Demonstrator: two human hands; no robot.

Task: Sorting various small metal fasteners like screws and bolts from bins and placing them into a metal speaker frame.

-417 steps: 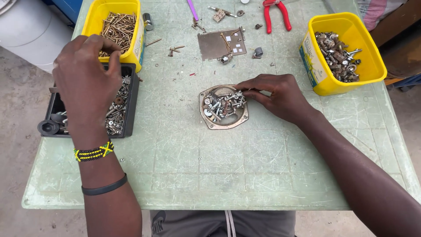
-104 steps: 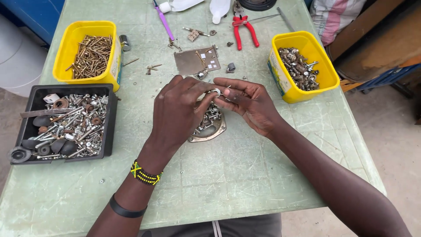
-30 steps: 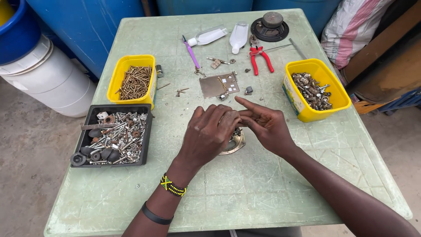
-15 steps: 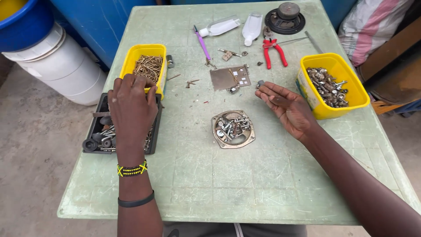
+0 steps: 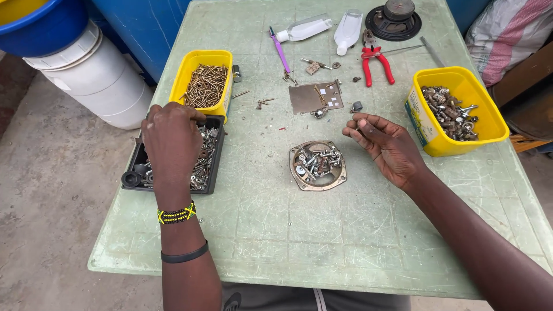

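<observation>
Over black tray [image 5: 131, 167], left hand [image 5: 171, 138] fingers curled; right hand [image 5: 387, 145] loosely open, empty.

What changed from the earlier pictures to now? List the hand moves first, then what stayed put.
The left hand left the round metal dish and moved out to the black tray of screws and bolts, fingers down over it. The right hand pulled back right of the dish, palm open, grip loose. The dish, both yellow tubs and the red pliers stayed put on the table.
</observation>
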